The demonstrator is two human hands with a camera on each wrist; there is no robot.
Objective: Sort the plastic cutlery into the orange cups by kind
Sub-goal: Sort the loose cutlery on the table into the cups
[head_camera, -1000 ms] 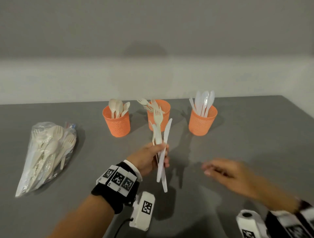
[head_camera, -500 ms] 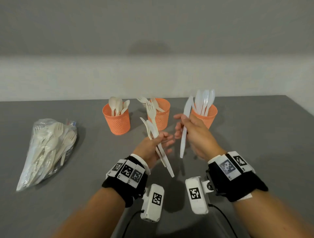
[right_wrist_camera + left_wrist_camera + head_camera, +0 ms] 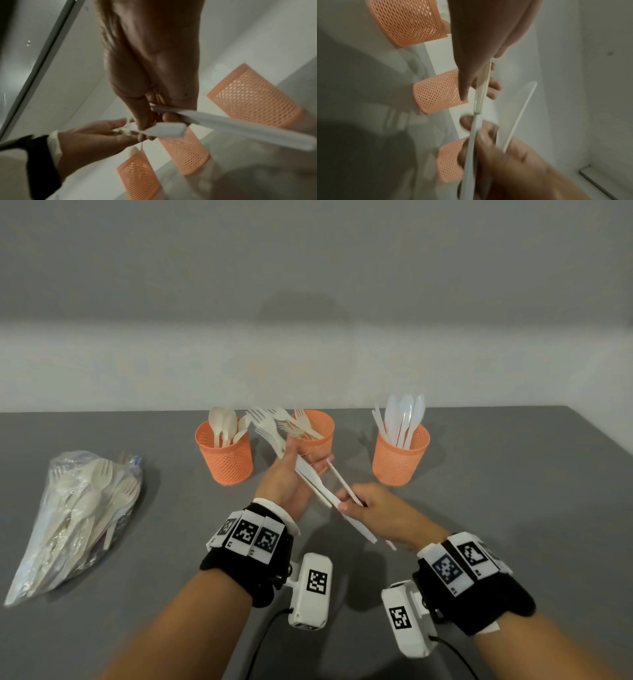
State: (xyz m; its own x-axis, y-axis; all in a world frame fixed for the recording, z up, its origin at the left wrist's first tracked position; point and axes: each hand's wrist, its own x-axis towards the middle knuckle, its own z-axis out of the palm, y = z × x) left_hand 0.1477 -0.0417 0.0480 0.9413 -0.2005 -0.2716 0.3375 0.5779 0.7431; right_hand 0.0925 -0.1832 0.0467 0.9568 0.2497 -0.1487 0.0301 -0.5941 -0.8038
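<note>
1. Left hand (image 3: 289, 481) of mine is raised above the table (image 3: 513, 508), palm turned toward my right, thumb and fingers curled round a small bundle of cutlery (image 3: 294, 463).
2. Right hand (image 3: 373, 513) sits just beside and a little nearer me than the left, knuckles up, its fingers pinching two white knives (image 3: 346, 491).
3. That bundle's long axis runs diagonally: fork (image 3: 265, 426) heads point away and to the left past my left thumb, handle ends point back toward my right hand.
4. Both knives lie along almost the same diagonal; one sticks out toward my left fingers, the other's end trails under my right palm toward me.
5. Beyond my left hand stands the fork cup (image 3: 313, 436), just behind its fingertips; the spoon cup (image 3: 226, 457) is to the left of it, the knife cup (image 3: 399, 455) beyond my right hand.
6. Far to the left of my left hand lies a plastic bag (image 3: 72, 522) of unsorted pieces.
</note>
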